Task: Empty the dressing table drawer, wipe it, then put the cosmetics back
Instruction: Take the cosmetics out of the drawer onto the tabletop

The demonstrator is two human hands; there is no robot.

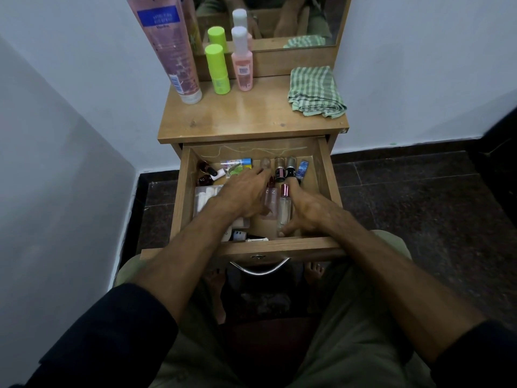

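Note:
The wooden drawer (326, 169) is pulled out and holds several cosmetics. My left hand (240, 191) reaches in over the middle with straight fingers, its tips near a small round-topped bottle (265, 163); it holds nothing. My right hand (307, 211) lies against a clear perfume bottle with a pink cap (284, 208), thumb at its base and forefinger up by the cap, pinching it lengthwise. A pale pink bottle (270, 200) lies beside it. Small dark-capped bottles (279, 168) and a blue box (303, 167) line the back. A folded green checked cloth (314, 91) lies on the tabletop (251, 116).
On the tabletop's left stand a tall pink tube (167, 51), a lime green bottle (218, 68) and a pink bottle with a white cap (242, 65), in front of a mirror (279, 21). White walls flank the table. My knees sit under the drawer's metal handle (260, 271).

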